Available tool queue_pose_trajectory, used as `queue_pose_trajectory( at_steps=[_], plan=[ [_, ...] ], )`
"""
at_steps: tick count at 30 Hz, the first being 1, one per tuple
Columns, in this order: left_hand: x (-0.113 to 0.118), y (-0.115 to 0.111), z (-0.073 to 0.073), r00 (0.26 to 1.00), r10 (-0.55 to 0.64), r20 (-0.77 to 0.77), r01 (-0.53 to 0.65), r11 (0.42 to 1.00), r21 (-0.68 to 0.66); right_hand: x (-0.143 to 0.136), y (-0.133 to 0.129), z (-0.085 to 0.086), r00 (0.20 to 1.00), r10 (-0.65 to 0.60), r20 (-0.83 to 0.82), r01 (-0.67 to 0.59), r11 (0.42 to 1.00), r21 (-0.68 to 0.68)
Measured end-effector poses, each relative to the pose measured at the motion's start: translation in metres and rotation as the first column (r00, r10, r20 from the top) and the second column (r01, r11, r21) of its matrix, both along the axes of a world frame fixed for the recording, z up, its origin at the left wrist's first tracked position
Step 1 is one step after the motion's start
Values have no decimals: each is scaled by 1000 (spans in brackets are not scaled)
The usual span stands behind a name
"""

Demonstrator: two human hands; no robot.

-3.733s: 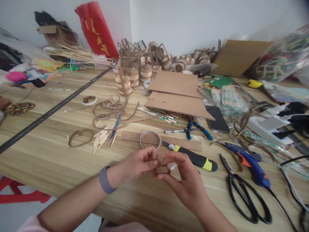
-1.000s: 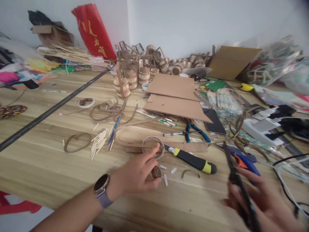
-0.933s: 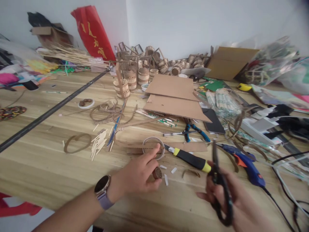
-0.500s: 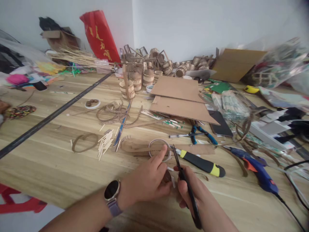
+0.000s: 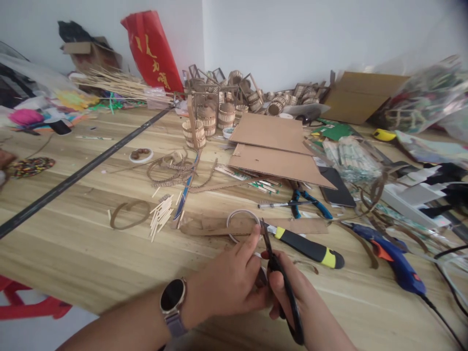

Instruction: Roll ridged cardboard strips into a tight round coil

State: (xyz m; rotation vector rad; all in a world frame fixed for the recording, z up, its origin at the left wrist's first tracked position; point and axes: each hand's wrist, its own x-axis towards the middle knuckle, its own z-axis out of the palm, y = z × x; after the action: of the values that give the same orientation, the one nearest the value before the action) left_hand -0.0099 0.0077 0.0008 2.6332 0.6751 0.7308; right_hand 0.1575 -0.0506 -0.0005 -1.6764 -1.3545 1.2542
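Note:
Black scissors [image 5: 280, 273] are gripped in my right hand [image 5: 296, 292], blades pointing up and away, their tips beside a narrow brown cardboard strip [image 5: 208, 232]. My left hand [image 5: 237, 278], with a watch on its wrist, has its index finger stretched out against the strip near the blades; its other fingers curl near a small dark round item [image 5: 262, 276], partly hidden. A white ring [image 5: 231, 218] lies around part of the strip. Just right of the blades rests a black and yellow utility knife [image 5: 309, 247].
Small baskets [image 5: 208, 119] stand at the back. Cardboard sheets [image 5: 272, 134] lie mid-table, with blue-handled pliers [image 5: 316, 204] nearby. A blue glue gun [image 5: 395, 263] with its cable is at right. Cut sticks [image 5: 161, 217] and a curled strip [image 5: 117, 219] lie left.
My left hand has shifted slightly right, toward the scissors. The narrow strip's curled left end now lies straighter and lower. The right hand still holds the scissors in nearly the same place.

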Motion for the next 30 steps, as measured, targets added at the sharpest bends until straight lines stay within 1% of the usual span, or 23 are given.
queue_pose_trajectory(
  at_steps=[2,5,7,9,11,12,13,15,16,18,20,21,23,24,25,26,27,28,29,30],
  plan=[
    [1,-1,1,1000,0,14,0,1000,-27,0,-1,0,1000,-12,-15,12,1000,23],
    [3,-1,3,1000,-13,7,14,998,-62,-3,-2,-2,997,-40,-72,41,999,11],
    [4,-2,3,1000,-29,-9,28,999,-45,-6,-2,-5,991,-82,-104,80,997,-23],
    [4,-3,1,999,-32,-29,32,999,-12,-6,0,-8,984,-154,-90,146,985,-89],
    [4,-4,-1,999,-20,-43,21,1000,12,-1,4,-9,978,-209,4,208,968,-143],
    [4,-5,-2,999,-11,-48,12,1000,19,5,6,-9,976,-206,73,214,968,-132],
    [3,-5,-2,999,2,-51,-1,1000,20,13,8,-7,970,-182,161,199,976,-92],
    [2,-6,-1,998,24,-51,-24,1000,10,35,11,-4,937,-78,339,54,995,79],
    [1,-6,0,998,29,-51,-29,1000,-4,48,12,-3,880,-97,465,37,990,137],
    [-1,-5,4,999,19,-30,-21,998,-64,74,11,-4,720,-185,669,30,971,236],
    [-4,-4,9,999,-6,35,12,984,-177,98,9,-7,554,-289,781,35,945,325],
    [-5,-3,11,996,-18,83,39,967,-250,107,8,-9,493,-314,811,14,935,354],
    [-8,-1,15,980,-40,196,116,910,-399,118,8,-10,393,-351,850,-60,913,405],
    [-9,1,18,963,-47,267,169,874,-455,119,9,-8,361,-366,858,-114,895,430],
    [-9,2,20,939,-54,340,231,832,-504,116,10,-4,352,-375,858,-178,873,455],
    [-9,3,24,905,-61,422,307,780,-545,109,11,2,370,-409,834,-213,836,505],
    [-9,4,28,863,-56,502,383,719,-580,100,12,10,445,-438,781,-241,781,576],
    [-8,5,33,827,-44,560,460,624,-631,90,14,18,547,-400,735,-283,739,612],
    [-7,5,38,779,-4,627,545,500,-673,78,15,26,637,-318,702,-327,714,620],
    [-5,5,43,734,40,678,619,371,-692,67,16,34,715,-207,668,-381,686,620]
  ],
)
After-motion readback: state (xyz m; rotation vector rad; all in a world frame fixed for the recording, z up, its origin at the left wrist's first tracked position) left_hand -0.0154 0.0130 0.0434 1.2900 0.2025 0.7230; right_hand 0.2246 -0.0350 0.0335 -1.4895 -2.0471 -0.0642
